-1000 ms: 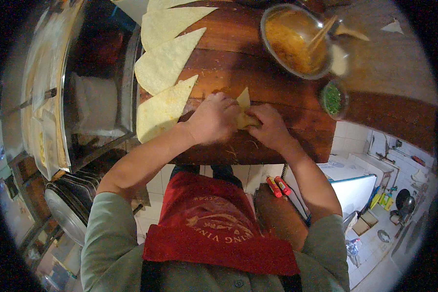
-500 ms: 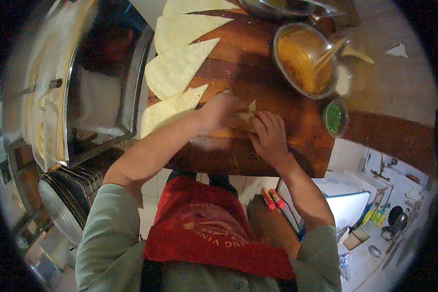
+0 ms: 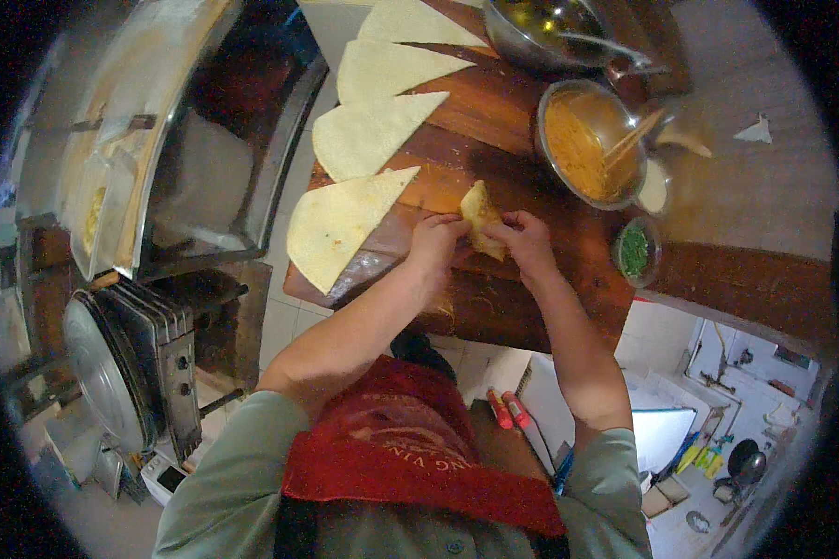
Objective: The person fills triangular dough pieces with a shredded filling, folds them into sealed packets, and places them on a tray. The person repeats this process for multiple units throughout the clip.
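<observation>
A small, pale yellow piece of dough (image 3: 476, 207), folded or rolled with brownish patches, is pinched between my two hands over the wooden board. My left hand (image 3: 435, 235) holds its left side with the fingertips. On the other side, my right hand (image 3: 526, 244) grips the lower right edge between thumb and fingers. Several flat, wedge-shaped dough sheets (image 3: 345, 224) lie in an overlapping column on the board's left side, the nearest one close to my left hand. A metal bowl of orange filling (image 3: 573, 140) with a wooden utensil (image 3: 636, 140) leaning in it sits at the far right.
A small bowl of chopped green herbs (image 3: 635, 252) stands at the right edge of the board (image 3: 569, 279). Beyond is a larger metal bowl (image 3: 545, 33). A glass-fronted case (image 3: 214, 158) stands at the left, above a round metal lid (image 3: 107, 373).
The view has shifted, so the board's items sit further right. The dough piece, mostly covered by my hands before, now shows upright between them. My left hand has turned and drawn nearer to me.
</observation>
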The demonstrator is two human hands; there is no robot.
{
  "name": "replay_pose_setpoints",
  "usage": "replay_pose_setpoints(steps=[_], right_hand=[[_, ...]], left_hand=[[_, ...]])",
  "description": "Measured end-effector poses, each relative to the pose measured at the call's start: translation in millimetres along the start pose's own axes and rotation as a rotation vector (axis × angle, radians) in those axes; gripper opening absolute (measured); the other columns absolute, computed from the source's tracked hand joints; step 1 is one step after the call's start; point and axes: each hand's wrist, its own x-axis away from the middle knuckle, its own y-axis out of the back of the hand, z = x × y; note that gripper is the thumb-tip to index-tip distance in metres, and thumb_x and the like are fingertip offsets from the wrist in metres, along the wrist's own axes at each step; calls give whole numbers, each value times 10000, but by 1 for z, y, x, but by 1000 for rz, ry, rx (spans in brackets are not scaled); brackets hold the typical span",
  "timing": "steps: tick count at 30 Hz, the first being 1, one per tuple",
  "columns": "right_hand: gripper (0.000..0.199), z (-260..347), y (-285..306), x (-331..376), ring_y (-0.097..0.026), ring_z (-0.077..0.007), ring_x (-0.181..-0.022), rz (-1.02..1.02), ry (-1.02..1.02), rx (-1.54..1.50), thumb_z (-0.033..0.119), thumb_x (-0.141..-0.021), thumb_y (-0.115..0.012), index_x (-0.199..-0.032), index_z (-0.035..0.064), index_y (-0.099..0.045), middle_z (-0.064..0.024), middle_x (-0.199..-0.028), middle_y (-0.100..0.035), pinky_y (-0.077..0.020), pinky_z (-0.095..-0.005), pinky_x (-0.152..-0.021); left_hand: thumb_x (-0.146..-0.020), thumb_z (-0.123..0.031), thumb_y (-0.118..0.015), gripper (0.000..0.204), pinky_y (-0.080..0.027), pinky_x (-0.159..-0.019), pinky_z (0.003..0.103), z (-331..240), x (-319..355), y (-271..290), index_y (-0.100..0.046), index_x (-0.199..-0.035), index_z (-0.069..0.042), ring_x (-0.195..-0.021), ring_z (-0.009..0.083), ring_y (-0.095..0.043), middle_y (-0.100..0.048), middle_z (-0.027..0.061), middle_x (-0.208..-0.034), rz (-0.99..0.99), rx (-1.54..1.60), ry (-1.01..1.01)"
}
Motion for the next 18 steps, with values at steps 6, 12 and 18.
replay_pose_setpoints(steps=[6,12,18], right_hand=[[261,57,-33,43,-627,-164,-790,175,-98,-409,147,-787,-752,-995,22,-659,-59,-909,-660,-502,-291,-710],[168,134,-113,70,-637,-181,-837,485,-143,-596,100,-830,-707,-946,2,-635,-73,-902,-650,-508,-298,-741],[366,198,-247,71,-656,-216,-800,559,-42,-558,152,-762,-772,-1025,-51,-617,-120,-944,-663,-537,-303,-704]], left_hand=[[-880,-90,-646,101,-476,-598,258,-50,56,28,-556,-834,-80,-642,119,-527,-556,8,-793,27,-37,-88],[-877,-100,-647,86,-485,-601,263,-127,133,89,-592,-857,-38,-666,110,-570,-574,10,-729,49,-16,-234],[-852,-134,-710,196,-472,-607,257,-218,193,173,-533,-915,-75,-728,123,-585,-590,27,-819,-240,-132,-414]])
